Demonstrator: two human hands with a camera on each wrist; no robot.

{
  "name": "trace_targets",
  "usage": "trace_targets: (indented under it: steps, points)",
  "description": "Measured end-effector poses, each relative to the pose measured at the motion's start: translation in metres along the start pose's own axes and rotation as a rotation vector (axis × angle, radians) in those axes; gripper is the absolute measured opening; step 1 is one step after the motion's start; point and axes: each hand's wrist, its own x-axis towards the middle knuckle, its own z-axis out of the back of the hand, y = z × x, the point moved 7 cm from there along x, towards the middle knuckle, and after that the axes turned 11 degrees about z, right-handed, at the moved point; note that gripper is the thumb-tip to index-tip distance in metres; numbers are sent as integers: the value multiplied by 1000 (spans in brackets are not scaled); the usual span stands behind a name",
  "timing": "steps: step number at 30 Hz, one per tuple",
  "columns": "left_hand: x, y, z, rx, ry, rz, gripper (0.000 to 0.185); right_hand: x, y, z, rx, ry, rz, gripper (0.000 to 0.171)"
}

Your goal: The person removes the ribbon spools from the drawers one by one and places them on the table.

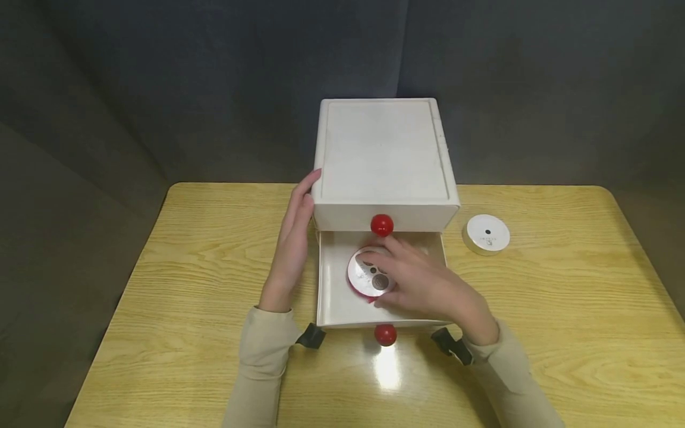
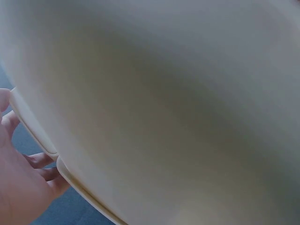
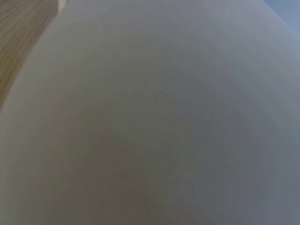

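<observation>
A white two-drawer cabinet (image 1: 384,157) stands on the wooden surface (image 1: 214,285). Its lower drawer (image 1: 329,291) is pulled out toward the person; the upper drawer is closed. Each drawer front carries a red knob, upper (image 1: 382,225) and lower (image 1: 385,334).

The right hand (image 1: 423,285) reaches into the open drawer, its fingers curled round a round white tin (image 1: 369,272) with a red underside, which lies inside the drawer near its middle. The left hand (image 1: 293,244) lies flat against the cabinet's left side, fingers straight and gripping nothing; the left wrist view shows those fingers (image 2: 40,161) beside the cabinet's pale wall (image 2: 178,103). The right wrist view shows only a blurred pale wall.

A second round white tin (image 1: 486,234) rests on the surface to the right of the cabinet, well apart from both hands.
</observation>
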Motion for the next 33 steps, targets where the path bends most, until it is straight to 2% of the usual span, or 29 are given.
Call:
trace_targets:
  steps: [6, 12, 17, 24, 28, 33]
  points:
    - [0, -1, -1, -20, 5, -8, 52, -3, -2, 3, 115, -18, -80, 71]
    - [0, -1, -1, -13, 7, -4, 52, -4, 2, 7, 192, -25, -82, 76]
    - [0, -1, 0, -8, 5, -6, 52, -7, 5, 12, 231, -48, -102, 68]
    - [-1, -2, 0, -14, 1, -16, 52, -13, 14, 27, 212, -83, -42, 58]
    - [-1, -2, 0, -5, 0, -18, 52, -21, 21, 39, 233, -101, -27, 59]
    - [0, -1, 0, -1, 2, -18, 53, -34, 25, 58, 286, -185, -5, 63]
